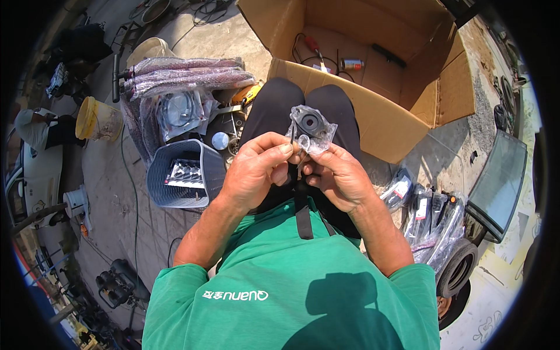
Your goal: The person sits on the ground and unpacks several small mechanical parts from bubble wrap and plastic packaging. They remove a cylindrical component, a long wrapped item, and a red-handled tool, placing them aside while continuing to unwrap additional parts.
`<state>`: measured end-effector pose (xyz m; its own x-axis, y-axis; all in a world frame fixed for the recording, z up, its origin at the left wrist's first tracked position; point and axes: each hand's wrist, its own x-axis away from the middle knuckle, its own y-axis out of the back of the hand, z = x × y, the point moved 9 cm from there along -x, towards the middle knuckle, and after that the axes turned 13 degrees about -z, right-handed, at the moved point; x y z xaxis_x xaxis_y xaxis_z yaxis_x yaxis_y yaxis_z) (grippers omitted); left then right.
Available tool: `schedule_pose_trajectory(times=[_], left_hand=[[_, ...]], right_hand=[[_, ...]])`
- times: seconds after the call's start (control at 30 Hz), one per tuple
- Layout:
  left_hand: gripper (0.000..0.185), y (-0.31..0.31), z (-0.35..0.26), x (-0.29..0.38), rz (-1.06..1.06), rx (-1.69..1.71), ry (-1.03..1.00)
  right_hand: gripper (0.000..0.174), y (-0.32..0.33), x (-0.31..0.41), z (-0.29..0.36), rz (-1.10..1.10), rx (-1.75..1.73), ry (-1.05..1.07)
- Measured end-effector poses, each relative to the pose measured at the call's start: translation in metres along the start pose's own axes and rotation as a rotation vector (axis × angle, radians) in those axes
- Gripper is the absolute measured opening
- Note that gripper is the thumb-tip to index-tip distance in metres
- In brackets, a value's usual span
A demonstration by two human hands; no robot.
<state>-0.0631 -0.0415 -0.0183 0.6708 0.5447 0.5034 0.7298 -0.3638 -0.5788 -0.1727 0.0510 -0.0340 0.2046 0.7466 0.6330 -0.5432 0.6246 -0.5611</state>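
Observation:
A dark, round mechanical part (309,122) with a hole in its centre sits inside a clear plastic bag (326,138) above my knees. My right hand (339,173) pinches the near edge of the bag between thumb and fingers. My left hand (264,164) meets it at the bag's near left corner, with a thin dark strip (292,134) upright between thumb and forefinger. A small clear ring-shaped bit (304,141) shows at the bag's near edge. Just what the fingertips grip there is partly hidden.
An open cardboard box (350,105) ahead holds a can (352,64) and a red-handled tool (311,43). Left lie bubble-wrapped parts (188,76) and a grey plastic basket (183,153). Bagged parts (431,210) and a tyre (457,267) are right. A person (37,127) is far left.

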Motion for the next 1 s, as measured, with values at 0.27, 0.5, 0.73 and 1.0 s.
schedule_pose_trajectory(times=[0.27, 0.5, 0.73, 1.0], left_hand=[[0.018, 0.003, 0.004, 0.0, 0.01, -0.025, -0.033], [0.02, 0.006, 0.008, -0.001, -0.001, -0.049, -0.042], [0.019, 0.007, 0.011, -0.003, 0.026, 0.031, 0.026], [0.019, 0.009, 0.014, -0.001, -0.001, 0.041, 0.016]], right_hand=[[0.017, -0.005, 0.002, -0.009, -0.063, -0.122, 0.027], [0.016, -0.004, 0.0, -0.013, -0.027, -0.167, 0.108], [0.018, -0.004, -0.002, -0.009, -0.021, -0.152, 0.22], [0.019, -0.006, 0.0, -0.005, -0.035, -0.124, 0.271]])
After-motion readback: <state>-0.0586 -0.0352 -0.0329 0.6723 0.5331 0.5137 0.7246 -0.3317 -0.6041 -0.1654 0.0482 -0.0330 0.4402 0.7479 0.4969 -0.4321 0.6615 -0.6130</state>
